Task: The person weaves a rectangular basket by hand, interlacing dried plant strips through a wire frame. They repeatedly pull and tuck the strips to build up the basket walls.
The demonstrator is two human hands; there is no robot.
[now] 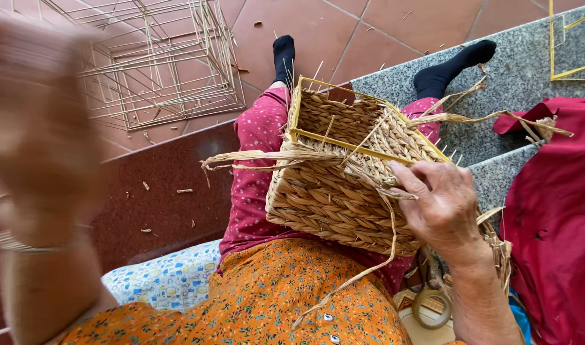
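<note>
A half-woven rectangular basket of tan plaited straw on a yellow wire frame (334, 185) rested tilted on the person's lap, across legs in pink dotted trousers (254, 166). The right hand (440, 206) lay on the basket's right side, its grip pressed together on the weave and loose straw strands (254, 160) that trailed off to the left. The left hand (34, 134) was raised close to the camera, blurred, so I could not tell how its grip stood; it was well apart from the basket. An orange flowered garment (267, 300) covered the lap below. Empty yellow wire frames (158, 64) lay on the red tiled floor (395, 32) beyond, and a red cloth (554, 211) lay at the right on a grey stone step (516, 76).
</note>
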